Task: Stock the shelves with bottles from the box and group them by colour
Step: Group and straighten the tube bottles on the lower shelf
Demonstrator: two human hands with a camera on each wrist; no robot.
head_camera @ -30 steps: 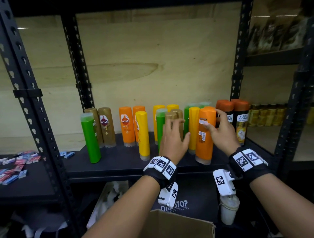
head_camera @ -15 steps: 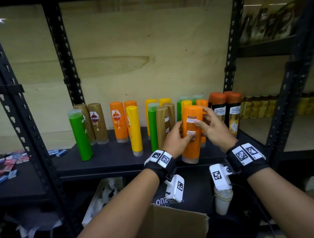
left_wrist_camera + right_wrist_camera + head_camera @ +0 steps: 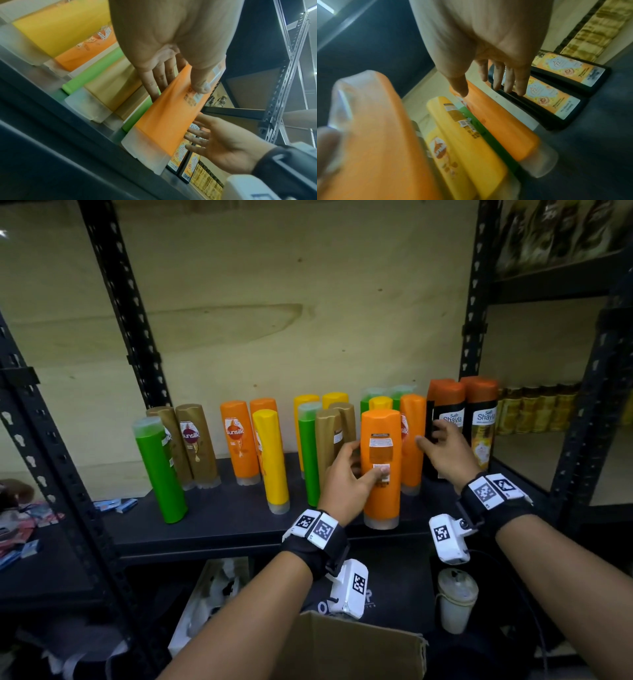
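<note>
My left hand [image 3: 356, 470] grips an orange bottle [image 3: 380, 467] upright, thumb on its label and fingers behind it. The bottle's clear cap sits down at the front edge of the black shelf [image 3: 219, 525]. In the left wrist view the same orange bottle [image 3: 171, 115] shows between thumb and fingers. My right hand [image 3: 431, 436] is off it, fingers straight, between a second orange bottle [image 3: 411, 440] and a black Shayla bottle [image 3: 445, 419]. In the right wrist view its fingertips [image 3: 510, 89] reach the black bottle [image 3: 539, 102]. Whether they touch is unclear.
Green [image 3: 161, 470], gold [image 3: 197, 443], orange [image 3: 239, 440] and yellow [image 3: 274, 460] bottles stand mixed along the shelf. The open cardboard box [image 3: 342, 648] is below my arms. Black uprights [image 3: 474, 313] frame the bay. Small jars [image 3: 534, 412] fill the bay to the right.
My right hand has let go of the orange bottle and moved right towards the black bottles. My left hand has taken the bottle and brought it to the shelf's front edge.
</note>
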